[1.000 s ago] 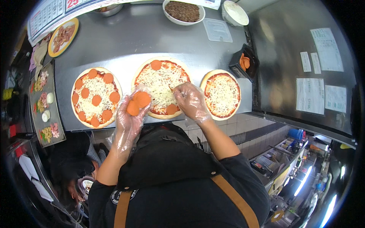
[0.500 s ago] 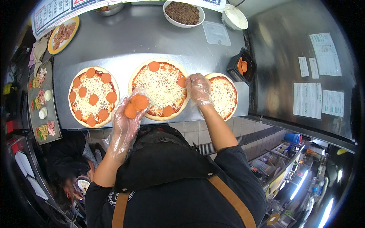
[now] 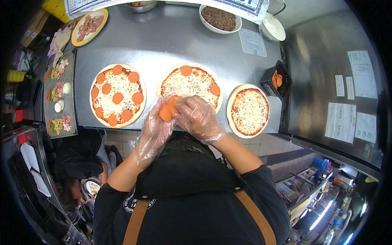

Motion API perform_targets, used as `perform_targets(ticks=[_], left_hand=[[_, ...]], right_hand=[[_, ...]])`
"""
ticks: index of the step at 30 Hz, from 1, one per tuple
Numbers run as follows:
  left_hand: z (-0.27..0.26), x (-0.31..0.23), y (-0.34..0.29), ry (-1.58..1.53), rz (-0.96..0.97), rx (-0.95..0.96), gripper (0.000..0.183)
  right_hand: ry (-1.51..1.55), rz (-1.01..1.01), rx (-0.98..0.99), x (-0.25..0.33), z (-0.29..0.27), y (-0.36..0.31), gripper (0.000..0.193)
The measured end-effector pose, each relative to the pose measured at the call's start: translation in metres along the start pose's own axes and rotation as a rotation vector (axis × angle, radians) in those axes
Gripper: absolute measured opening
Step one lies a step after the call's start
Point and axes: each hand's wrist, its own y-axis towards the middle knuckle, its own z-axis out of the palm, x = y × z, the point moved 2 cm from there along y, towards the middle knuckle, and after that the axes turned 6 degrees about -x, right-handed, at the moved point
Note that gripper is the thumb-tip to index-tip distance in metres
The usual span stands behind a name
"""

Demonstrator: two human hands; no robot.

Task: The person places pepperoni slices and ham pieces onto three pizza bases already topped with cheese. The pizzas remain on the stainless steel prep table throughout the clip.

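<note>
My left hand (image 3: 154,124), in a clear plastic glove, holds a few pepperoni slices (image 3: 166,112) over the near edge of the middle pizza (image 3: 189,81). The gloved right hand (image 3: 198,117) meets it there, its fingers closed on the edge of the same slices. Shredded cheese covers the middle pizza, with pepperoni at its far edge and right side; my hands hide its near part. To the left lies a pizza (image 3: 118,107) with pepperoni spread all over it. A third pizza (image 3: 250,112), on the right, bears sauce and cheese only.
A black container (image 3: 281,90) of pepperoni stands at the right. Along the back are a bowl of brown crumbled topping (image 3: 220,20), a clear lid (image 3: 253,42) and a white bowl (image 3: 272,27). A bacon plate (image 3: 90,26) and a topping tray (image 3: 70,96) sit left. Another person crouches lower left.
My right hand has left the middle pizza's right edge and come in to the slices in my left hand. The view has shifted, so the table appears further right.
</note>
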Motion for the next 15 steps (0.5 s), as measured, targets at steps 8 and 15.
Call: perform_targets(ticks=[8, 15], left_hand=[[0.008, -0.008, -0.009, 0.018, 0.026, -0.077, 0.058], [-0.002, -0.015, -0.012, 0.063, 0.022, -0.079, 0.061]], right_hand=[[0.014, -0.12, 0.06, -0.003, -0.003, 0.006, 0.045], [0.174, -0.105, 0.06, -0.013, 0.003, 0.007, 0.031]])
